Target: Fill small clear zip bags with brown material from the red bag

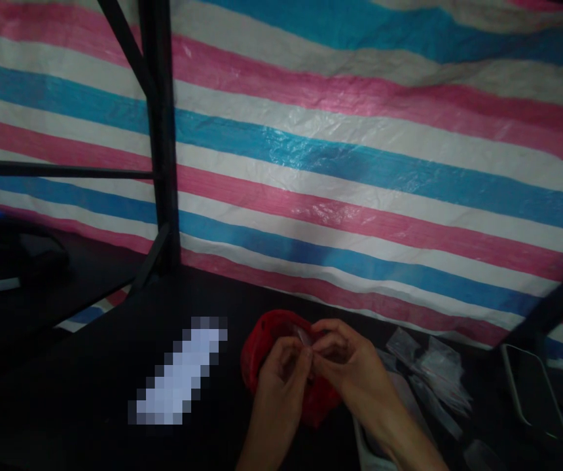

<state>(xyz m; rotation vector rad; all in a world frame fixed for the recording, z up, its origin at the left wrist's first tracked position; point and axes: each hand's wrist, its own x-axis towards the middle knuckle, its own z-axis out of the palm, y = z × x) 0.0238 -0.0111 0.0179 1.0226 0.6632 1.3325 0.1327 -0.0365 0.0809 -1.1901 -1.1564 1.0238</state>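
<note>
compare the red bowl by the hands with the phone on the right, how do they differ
The red bowl is bright red and rounded with a raised rim; the phone is dark, flat and rectangular. The bowl sits partly hidden under the left hand and right hand; the phone lies untouched, apart from both. Both rest on the dark table.

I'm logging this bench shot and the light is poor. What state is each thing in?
Left hand: fingers pinched on a small clear bag.
Right hand: fingers pinched on the same bag.
Small clear bag: held over the red container.
Red container: open, on the dark table.
Clear bags: loose pile, lying flat.
Phone: screen dark.
</note>
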